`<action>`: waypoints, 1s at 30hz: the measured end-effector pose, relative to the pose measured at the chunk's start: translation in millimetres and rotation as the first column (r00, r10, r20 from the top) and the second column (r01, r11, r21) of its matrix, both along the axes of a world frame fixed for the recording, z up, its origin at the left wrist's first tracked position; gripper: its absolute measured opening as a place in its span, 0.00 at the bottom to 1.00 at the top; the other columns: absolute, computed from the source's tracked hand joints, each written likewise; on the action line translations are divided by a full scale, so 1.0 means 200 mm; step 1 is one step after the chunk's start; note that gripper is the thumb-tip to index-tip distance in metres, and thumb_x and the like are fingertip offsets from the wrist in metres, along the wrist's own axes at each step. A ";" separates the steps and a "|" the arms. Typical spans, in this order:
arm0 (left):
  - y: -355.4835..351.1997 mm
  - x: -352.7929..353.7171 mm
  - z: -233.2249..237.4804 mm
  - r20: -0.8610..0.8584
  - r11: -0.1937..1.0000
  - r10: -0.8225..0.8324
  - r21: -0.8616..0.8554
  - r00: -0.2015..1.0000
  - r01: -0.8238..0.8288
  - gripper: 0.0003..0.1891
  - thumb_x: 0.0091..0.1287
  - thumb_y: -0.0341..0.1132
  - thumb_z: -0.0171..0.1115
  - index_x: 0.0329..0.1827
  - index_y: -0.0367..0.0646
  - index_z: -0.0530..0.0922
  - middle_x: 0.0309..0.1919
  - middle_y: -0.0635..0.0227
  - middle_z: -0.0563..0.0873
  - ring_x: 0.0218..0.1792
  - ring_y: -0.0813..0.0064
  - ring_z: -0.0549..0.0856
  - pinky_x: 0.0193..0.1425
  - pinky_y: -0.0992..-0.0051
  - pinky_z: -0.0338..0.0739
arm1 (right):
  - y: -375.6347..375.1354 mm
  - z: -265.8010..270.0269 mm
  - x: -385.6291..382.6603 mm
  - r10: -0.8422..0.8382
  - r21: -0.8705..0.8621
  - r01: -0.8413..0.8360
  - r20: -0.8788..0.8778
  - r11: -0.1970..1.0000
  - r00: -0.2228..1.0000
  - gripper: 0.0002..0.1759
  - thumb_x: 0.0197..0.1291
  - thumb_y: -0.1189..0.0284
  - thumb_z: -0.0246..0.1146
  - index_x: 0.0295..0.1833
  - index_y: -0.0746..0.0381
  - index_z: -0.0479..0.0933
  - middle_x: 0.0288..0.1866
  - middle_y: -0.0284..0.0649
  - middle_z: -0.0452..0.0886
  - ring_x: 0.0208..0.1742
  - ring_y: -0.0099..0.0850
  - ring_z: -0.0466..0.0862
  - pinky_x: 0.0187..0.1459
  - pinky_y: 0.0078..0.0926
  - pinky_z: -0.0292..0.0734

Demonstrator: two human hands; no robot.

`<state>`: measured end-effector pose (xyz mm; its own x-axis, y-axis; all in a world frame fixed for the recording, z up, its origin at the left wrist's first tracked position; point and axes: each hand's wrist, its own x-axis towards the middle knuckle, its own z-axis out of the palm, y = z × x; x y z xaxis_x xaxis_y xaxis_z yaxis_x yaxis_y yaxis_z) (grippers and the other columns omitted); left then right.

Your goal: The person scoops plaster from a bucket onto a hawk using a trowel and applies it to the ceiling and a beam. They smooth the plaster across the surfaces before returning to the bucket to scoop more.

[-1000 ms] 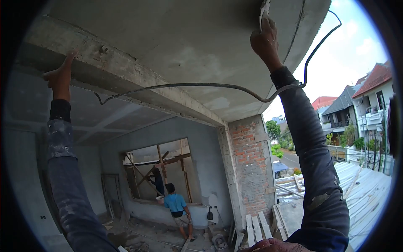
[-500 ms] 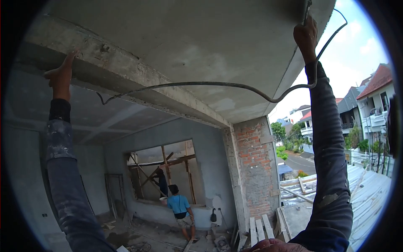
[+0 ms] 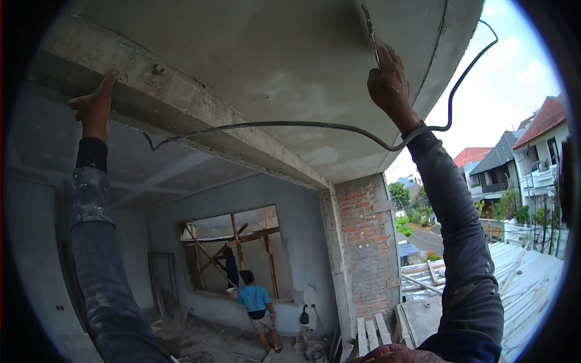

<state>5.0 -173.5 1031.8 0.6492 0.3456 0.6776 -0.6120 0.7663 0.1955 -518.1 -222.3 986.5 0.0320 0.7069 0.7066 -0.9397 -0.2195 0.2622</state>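
Overhead on the right, my right hand (image 3: 389, 85) is closed round a plastering trowel (image 3: 370, 33). Its thin blade shows nearly edge-on, close up against the grey plastered ceiling (image 3: 284, 54); the handle is hidden in my fist. On the left, my left hand (image 3: 97, 106) is raised to the lower edge of the rough concrete beam (image 3: 175, 88), thumb and fingers apart, bracing on it with nothing held. A dark bent cable or pipe (image 3: 290, 123) crosses between my arms and passes by my right wrist.
Below, a person in a blue shirt (image 3: 255, 297) stands by a wall opening with wooden props (image 3: 236, 242); another person (image 3: 229, 266) is beyond it. A brick column (image 3: 366, 242) rises ahead. Wooden planks (image 3: 373, 333) and metal roofing (image 3: 526, 290) lie at right.
My right hand and the trowel have swept left across the ceiling, away from its outer edge. My left hand stays at the beam. The person in blue has barely moved.
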 end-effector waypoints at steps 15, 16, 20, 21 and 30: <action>-0.03 0.12 0.03 0.352 1.000 -0.027 0.013 0.936 0.024 0.62 0.48 0.58 0.75 0.68 0.20 0.44 0.68 0.43 0.62 0.71 0.61 0.63 0.73 0.66 0.57 | -0.65 0.15 -0.93 0.028 -0.131 -0.007 0.164 0.991 0.986 0.26 0.54 0.85 0.52 0.61 0.72 0.64 0.50 0.60 0.73 0.51 0.57 0.74 0.54 0.46 0.72; -0.02 0.14 0.04 0.381 0.999 -0.042 0.019 0.924 0.037 0.61 0.49 0.57 0.75 0.69 0.21 0.45 0.68 0.45 0.62 0.71 0.62 0.63 0.73 0.66 0.56 | -0.69 0.18 -0.90 0.033 -0.137 -0.012 0.148 0.990 0.988 0.26 0.54 0.84 0.52 0.62 0.71 0.63 0.50 0.60 0.73 0.51 0.57 0.74 0.54 0.46 0.72; -0.02 0.11 0.02 0.372 0.998 -0.068 0.011 0.926 0.069 0.59 0.50 0.56 0.74 0.69 0.22 0.47 0.68 0.46 0.63 0.71 0.63 0.63 0.74 0.67 0.55 | -0.76 0.19 -0.52 0.196 -0.092 -0.193 0.016 0.977 0.981 0.32 0.51 0.84 0.50 0.66 0.66 0.63 0.54 0.55 0.73 0.55 0.54 0.73 0.58 0.44 0.67; -0.02 0.06 0.01 0.327 0.996 -0.079 -0.007 0.942 0.086 0.58 0.50 0.56 0.74 0.69 0.23 0.48 0.68 0.46 0.63 0.71 0.64 0.63 0.74 0.67 0.55 | -0.78 0.16 -0.35 0.286 -0.045 -0.285 0.003 0.957 0.958 0.36 0.47 0.85 0.49 0.68 0.66 0.61 0.60 0.59 0.71 0.59 0.57 0.70 0.61 0.48 0.66; -0.02 0.09 -0.01 0.405 0.994 -0.060 -0.055 0.913 0.090 0.31 0.68 0.48 0.60 0.69 0.40 0.68 0.69 0.64 0.69 0.71 0.73 0.65 0.75 0.68 0.55 | -1.14 -0.11 0.39 0.335 0.250 -0.265 -0.299 0.931 0.894 0.32 0.50 0.85 0.50 0.66 0.71 0.63 0.60 0.63 0.71 0.63 0.61 0.68 0.65 0.49 0.64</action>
